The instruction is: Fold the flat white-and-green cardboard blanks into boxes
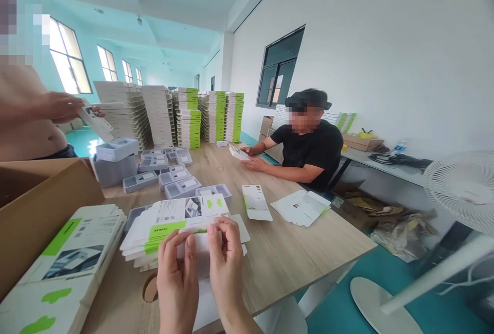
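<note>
Close in front of me, a white folding carton (203, 262) is pinched between both hands. My left hand (176, 267) grips its upper left edge, thumb against the near side. My right hand (226, 257) holds the upper right edge, thumb and fingers pressed together. A thin green strip shows at the carton's top edge; its lower part is mostly hidden by my hands. Directly behind lies a fanned stack of flat printed cartons (165, 215), white with green patches. Another pile of flat cartons (73, 257) lies to the left.
Grey plastic trays (181, 187) are spread over the wooden table (289, 257). Tall stacks of boxes (158, 118) stand behind. A brown cardboard box (46, 205) is at left, a white fan (401, 293) at right. Two other people handle cartons: one across the table, one at left.
</note>
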The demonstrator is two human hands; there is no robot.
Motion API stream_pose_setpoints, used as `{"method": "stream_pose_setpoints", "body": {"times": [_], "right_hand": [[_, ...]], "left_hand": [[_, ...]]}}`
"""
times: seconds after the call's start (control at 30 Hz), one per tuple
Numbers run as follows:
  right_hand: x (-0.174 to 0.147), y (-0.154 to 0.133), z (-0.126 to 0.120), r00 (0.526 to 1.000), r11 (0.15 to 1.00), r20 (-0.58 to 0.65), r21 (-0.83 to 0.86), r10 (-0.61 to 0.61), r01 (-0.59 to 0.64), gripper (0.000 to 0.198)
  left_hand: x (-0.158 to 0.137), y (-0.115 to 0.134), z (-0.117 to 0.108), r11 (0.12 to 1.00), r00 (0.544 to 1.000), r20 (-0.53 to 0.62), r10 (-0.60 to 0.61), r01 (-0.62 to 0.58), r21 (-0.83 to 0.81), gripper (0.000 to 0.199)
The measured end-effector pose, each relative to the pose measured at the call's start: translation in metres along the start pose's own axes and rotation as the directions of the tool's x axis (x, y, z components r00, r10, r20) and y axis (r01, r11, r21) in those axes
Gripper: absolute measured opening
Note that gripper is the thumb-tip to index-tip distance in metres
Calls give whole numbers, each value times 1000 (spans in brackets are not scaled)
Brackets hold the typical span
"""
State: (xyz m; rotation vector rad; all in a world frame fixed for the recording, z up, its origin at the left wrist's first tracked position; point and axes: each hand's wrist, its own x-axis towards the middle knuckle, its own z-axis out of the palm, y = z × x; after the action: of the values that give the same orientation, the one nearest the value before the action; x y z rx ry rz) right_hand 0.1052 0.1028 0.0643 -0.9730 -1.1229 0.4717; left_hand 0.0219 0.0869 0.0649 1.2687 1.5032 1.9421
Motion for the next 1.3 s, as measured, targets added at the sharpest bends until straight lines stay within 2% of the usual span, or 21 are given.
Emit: {"method": "stream_pose_setpoints", "body": {"times": [0.17,0.33,0.53,0.73,0.9,1.0,1.1,1.3], "right_hand": [[-4,5,4,999,1000,-37,-10,-1,0,26],[-7,9,6,997,999,-60,13,53,-52,26],[-10,10,6,989,991,-82,58,125,-120,32],[-10,8,9,975,974,-101,131,200,-186,29],[-13,1,8,970,948,-4,213,243,-236,35],[-18,-8,7,960,917,65,286,273,-279,42],[-22,-19,7,947,871,119,373,298,-321,41],[-29,-33,7,943,852,101,406,317,-330,37]], "left_hand": [[3,-2,1,995,999,45,21,-25,96,49],[0,-4,4,993,1000,22,0,-2,120,47],[-3,-5,6,995,996,-24,-85,86,59,64],[-5,-10,9,974,976,-58,-211,205,-95,62],[-2,-4,5,937,943,-21,-333,329,-115,48],[-4,3,0,937,948,11,-317,315,-153,34],[-8,4,-7,940,959,5,-282,278,-200,33],[-12,5,-18,925,962,-21,-273,257,-279,30]]}}
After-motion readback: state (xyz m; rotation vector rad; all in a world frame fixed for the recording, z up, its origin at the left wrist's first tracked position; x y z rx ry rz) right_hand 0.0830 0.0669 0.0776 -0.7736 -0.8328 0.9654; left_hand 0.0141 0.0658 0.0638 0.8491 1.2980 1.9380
